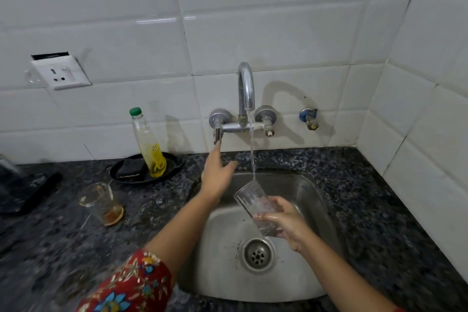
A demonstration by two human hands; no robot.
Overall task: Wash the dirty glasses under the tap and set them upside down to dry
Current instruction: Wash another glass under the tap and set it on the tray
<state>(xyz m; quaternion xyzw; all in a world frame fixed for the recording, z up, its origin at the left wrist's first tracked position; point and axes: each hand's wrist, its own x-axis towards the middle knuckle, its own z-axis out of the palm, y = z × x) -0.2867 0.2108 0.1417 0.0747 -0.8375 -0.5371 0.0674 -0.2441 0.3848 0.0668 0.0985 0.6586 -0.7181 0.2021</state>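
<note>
A clear glass [255, 206] is held over the steel sink [304, 284], tilted with its mouth up toward the tap [246, 88], and a thin stream of water [252, 149] is seen falling from the spout onto its rim. The glass is gripped near its base by the right hand [286, 223], whose fingers [266, 216] are wrapped closed around it. The left hand [217, 175] is stretched up to the tap's left lever [217, 135]; its fingers are spread loosely open, only a fingertip touching the lever, and nothing is held. Left of the sink, on the dark speckled tabletop [395, 223], a second glass [102, 202] is stood upright with brown residue at its bottom. Behind it, a bottle of yellow liquid [149, 144] is set on a black dish [131, 172].
</note>
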